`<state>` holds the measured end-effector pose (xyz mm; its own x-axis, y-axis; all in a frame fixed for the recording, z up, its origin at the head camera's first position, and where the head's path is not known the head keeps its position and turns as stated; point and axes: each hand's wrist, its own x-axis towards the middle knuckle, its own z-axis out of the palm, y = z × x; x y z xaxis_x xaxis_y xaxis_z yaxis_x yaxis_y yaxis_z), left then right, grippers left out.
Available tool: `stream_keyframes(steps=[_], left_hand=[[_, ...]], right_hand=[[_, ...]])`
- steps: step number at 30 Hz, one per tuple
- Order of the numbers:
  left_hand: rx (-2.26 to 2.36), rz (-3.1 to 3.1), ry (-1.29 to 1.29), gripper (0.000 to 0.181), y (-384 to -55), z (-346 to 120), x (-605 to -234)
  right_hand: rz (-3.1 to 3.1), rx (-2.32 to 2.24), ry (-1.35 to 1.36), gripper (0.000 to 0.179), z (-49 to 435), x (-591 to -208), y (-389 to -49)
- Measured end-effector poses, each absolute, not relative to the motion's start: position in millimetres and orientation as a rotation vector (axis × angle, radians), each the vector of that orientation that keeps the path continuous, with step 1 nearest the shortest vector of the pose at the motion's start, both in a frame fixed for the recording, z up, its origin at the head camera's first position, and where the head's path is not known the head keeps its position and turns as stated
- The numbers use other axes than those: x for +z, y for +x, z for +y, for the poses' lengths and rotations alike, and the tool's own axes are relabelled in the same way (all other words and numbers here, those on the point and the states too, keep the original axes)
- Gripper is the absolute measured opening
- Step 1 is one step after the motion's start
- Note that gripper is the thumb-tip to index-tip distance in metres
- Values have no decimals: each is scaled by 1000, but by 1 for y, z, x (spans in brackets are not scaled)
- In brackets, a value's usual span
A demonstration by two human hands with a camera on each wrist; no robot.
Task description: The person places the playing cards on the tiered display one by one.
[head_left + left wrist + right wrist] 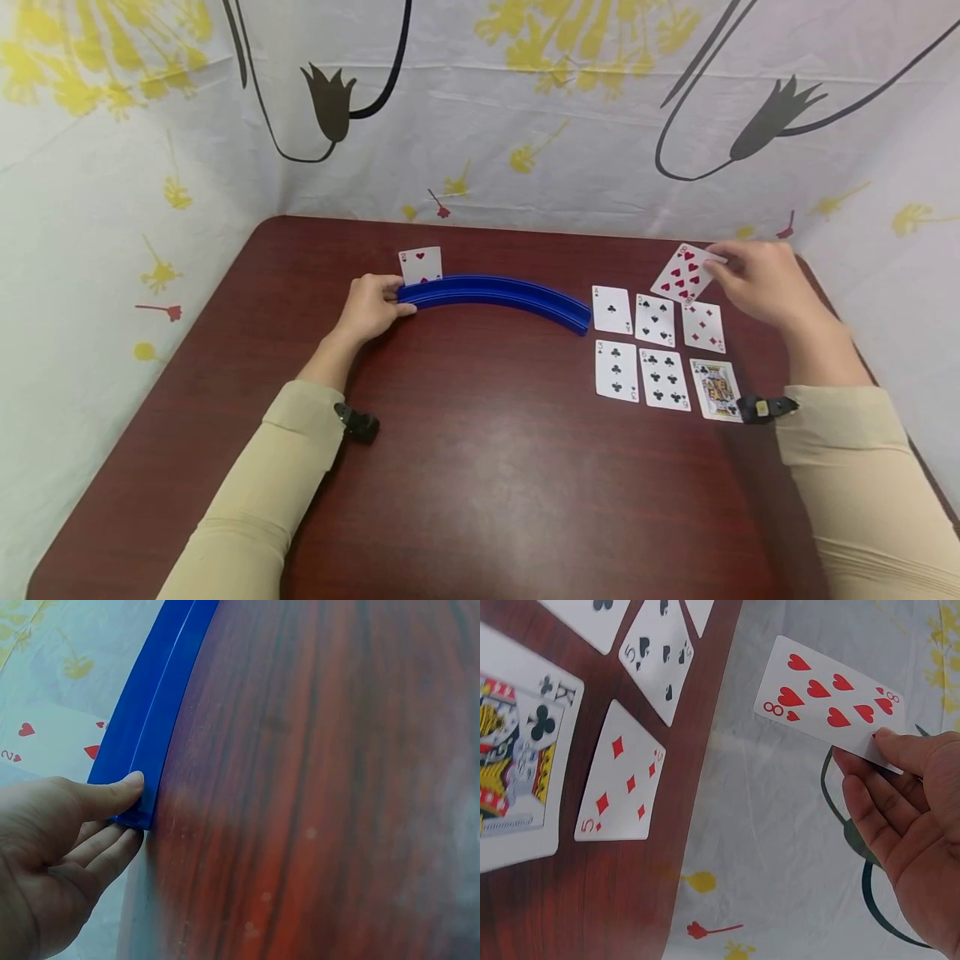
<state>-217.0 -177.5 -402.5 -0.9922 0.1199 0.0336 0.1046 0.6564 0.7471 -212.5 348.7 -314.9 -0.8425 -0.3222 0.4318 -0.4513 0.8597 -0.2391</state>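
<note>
A curved blue card holder (495,290) lies across the far middle of the table. At its left end my left hand (371,307) pinches it, thumb on the near side as the left wrist view shows. Behind that end, a two of hearts (421,263) stands upright in the holder. My right hand (765,279) holds an eight of hearts (825,694) by one edge between thumb and fingers. The card is raised above the far row of cards, over the five of diamonds (703,327) and the five of spades (655,320).
Right of the holder lie an ace of clubs (612,309), a three of clubs (617,371), a six of clubs (664,379) and a king of clubs (715,389), face up in two rows. A patterned white cloth (480,167) hangs beyond the brown table (480,483).
</note>
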Motion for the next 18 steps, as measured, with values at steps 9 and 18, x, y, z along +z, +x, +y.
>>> stream_keyframes(steps=[9,18], left_hand=[[1285,2827,157,51,-216,-177,-401],[1250,2829,160,51,-217,-177,-400]], right_hand=[[-2713,554,593,17,335,-313,-218],[-2679,532,665,15,316,-308,-220]])
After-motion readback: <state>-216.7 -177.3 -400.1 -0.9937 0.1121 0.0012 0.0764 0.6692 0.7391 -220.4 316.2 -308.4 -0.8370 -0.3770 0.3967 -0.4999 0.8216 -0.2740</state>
